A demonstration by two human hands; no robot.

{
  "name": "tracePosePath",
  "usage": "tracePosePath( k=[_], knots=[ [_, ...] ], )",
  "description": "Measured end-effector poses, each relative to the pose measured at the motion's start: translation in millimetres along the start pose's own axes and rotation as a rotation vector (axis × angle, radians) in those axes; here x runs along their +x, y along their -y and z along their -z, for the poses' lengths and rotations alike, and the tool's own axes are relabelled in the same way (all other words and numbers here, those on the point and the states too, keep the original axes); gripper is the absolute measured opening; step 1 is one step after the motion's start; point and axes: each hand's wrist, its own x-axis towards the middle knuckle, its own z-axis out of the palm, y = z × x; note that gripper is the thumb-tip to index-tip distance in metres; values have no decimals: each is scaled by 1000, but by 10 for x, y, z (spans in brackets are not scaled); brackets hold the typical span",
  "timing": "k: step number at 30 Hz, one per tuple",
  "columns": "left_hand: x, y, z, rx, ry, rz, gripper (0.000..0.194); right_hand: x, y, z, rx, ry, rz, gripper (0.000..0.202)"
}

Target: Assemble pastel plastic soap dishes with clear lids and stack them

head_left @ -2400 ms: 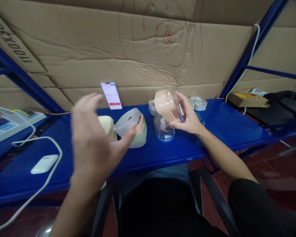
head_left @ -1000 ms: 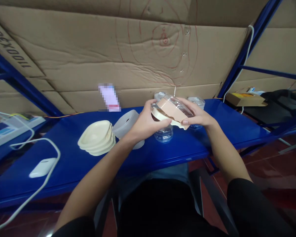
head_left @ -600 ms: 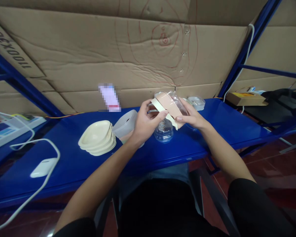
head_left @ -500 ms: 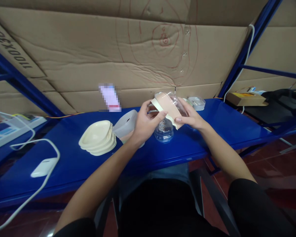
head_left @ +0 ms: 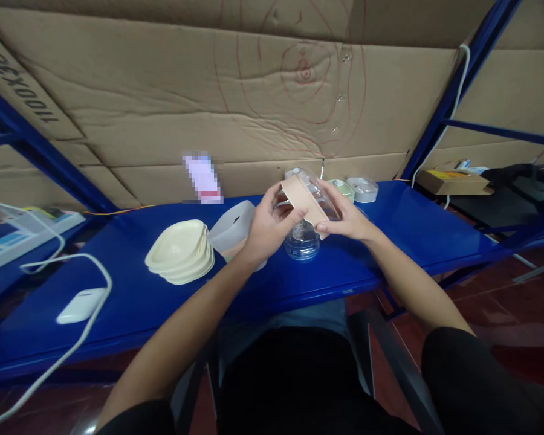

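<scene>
In front of me, above the table, both my hands hold a clear plastic container (head_left: 327, 196) with a peach-coloured paper sleeve (head_left: 304, 198) round it, tilted. My left hand (head_left: 269, 226) grips the left end, thumb on the sleeve's lower edge; its other fingers are partly hidden. My right hand (head_left: 351, 220) is wrapped round the clear right end, thumb at the sleeve's lower corner. Just below stands a stack of clear plastic lids or tubs (head_left: 301, 246). Beside my left wrist is a translucent white holder (head_left: 230, 226), and left of it a stack of cream square trays (head_left: 178, 246).
Packed round containers, one green-edged (head_left: 343, 190) and one grey (head_left: 362, 190), stand at the back right. A blurred-out phone-like object (head_left: 204, 179) leans against the cardboard. A white case (head_left: 80, 306) and a white cable (head_left: 90, 320) lie on the blue table (head_left: 127, 302) at left.
The peach sleeve has slid left along the container, covering the pale cream edge that showed beside it. My right hand has shifted slightly left with it.
</scene>
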Motion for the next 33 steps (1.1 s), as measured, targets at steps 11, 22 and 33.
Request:
tracePosePath(
  k=[11,22,33],
  knots=[
    [-57,58,-72,38,34,-77,67,21,-24,-13,-183,-100,31,134],
    [-349,155,-211,718,324,-456,18,561,-267,695,-653,-522,-499,124],
    [-351,207,-229,683,293,-388,14,1102,-733,740,-884,-370,-831,87]
  ],
)
